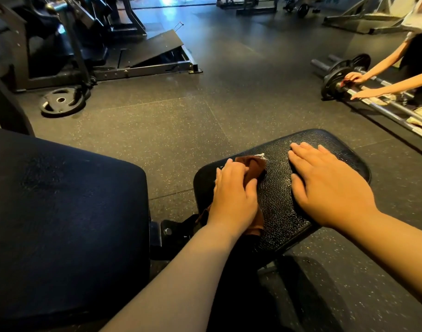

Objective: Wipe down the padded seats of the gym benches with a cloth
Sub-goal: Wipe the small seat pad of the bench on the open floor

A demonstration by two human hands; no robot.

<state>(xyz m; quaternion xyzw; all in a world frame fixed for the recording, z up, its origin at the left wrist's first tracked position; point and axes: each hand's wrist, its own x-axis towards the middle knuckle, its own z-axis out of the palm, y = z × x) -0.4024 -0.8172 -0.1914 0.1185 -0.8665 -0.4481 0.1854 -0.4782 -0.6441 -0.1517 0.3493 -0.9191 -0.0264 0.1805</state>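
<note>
Here, left hand [234, 197]: my fingers curl over the brown cloth [252, 170], pressing it on the black seat pad [277, 202].
Right hand [325, 185]: flat, fingers straight, on that pad.

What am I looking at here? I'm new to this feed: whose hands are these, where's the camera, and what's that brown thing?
There is only one picture, from a camera worn on a person's head, looking forward and down. No robot is involved; these are bare hands. The left hand presses a brown cloth onto the small black seat pad, whose cracked surface shows pale smears. The right hand lies flat on the same pad, holding nothing. The bigger dark pad at left is another bench cushion. On the floor lies a weight plate. At far right a second person handles a barbell.
</note>
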